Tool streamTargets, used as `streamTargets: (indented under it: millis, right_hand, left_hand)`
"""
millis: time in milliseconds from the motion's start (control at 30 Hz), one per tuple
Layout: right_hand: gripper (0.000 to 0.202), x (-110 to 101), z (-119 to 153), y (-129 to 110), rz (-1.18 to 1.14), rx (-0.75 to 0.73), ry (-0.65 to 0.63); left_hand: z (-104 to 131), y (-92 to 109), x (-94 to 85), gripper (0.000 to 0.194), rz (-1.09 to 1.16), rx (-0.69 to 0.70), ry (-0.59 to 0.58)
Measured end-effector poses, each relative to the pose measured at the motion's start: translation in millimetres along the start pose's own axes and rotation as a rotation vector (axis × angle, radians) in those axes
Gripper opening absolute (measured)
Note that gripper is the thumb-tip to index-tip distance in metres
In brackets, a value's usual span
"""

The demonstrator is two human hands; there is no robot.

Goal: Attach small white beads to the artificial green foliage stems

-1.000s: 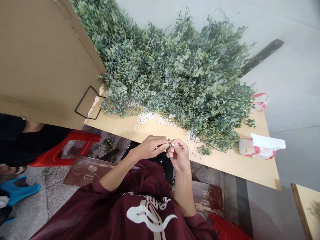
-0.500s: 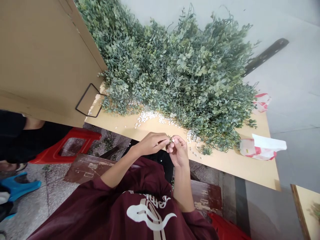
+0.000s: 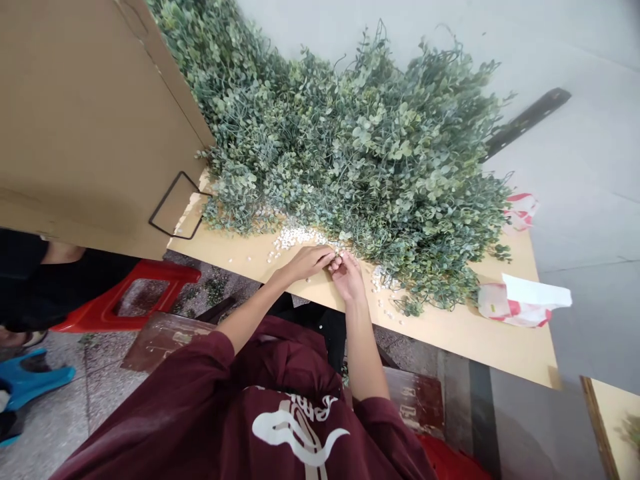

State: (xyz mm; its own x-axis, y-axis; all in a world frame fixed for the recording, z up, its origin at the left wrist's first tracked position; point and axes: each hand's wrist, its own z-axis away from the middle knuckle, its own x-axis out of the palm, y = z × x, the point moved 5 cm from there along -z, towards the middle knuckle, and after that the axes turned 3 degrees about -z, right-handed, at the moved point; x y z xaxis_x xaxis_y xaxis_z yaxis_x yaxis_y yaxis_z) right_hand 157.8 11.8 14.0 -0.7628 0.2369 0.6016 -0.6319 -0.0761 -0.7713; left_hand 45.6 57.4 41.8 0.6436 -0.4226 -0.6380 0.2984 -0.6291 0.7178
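Note:
Over the near edge of the table, my left hand (image 3: 307,262) and my right hand (image 3: 347,279) meet fingertip to fingertip. Pinched between them is a small green sprig (image 3: 338,254), mostly covered by the fingers; both hands are closed on it. Just beyond them lies a scatter of small white pieces (image 3: 295,236), with more white pieces (image 3: 381,278) to the right. Behind these rises a large heap of artificial leafy greenery (image 3: 350,147). One loose sprig (image 3: 411,306) rests right of my right hand.
A cardboard box (image 3: 100,120) stands at the left, beside a black wire frame (image 3: 173,207). At the table's (image 3: 510,340) right end sits a red-and-white plastic bag (image 3: 520,303). A red stool (image 3: 135,293) and a seated person's leg (image 3: 60,280) are at left.
Both hands have moved forward, away from my body and over the table edge, still pinching the sprig together. The view has shifted slightly.

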Motion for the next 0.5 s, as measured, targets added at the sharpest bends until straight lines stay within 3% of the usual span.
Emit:
streamTargets:
  millis: [167, 500]
  right_hand:
    - [0.023, -2.3, 0.6, 1.9, -0.034, 0.028, 0.055]
    - [0.014, -4.2, -1.7, 6.0, -0.117, 0.069, 0.021]
  left_hand:
    - [1.2, -1.9, 2.4, 0.038, -0.013, 0.003, -0.001]
    - [1.0, -3.8, 2.2, 0.037, -0.017, 0.037, 0.000]
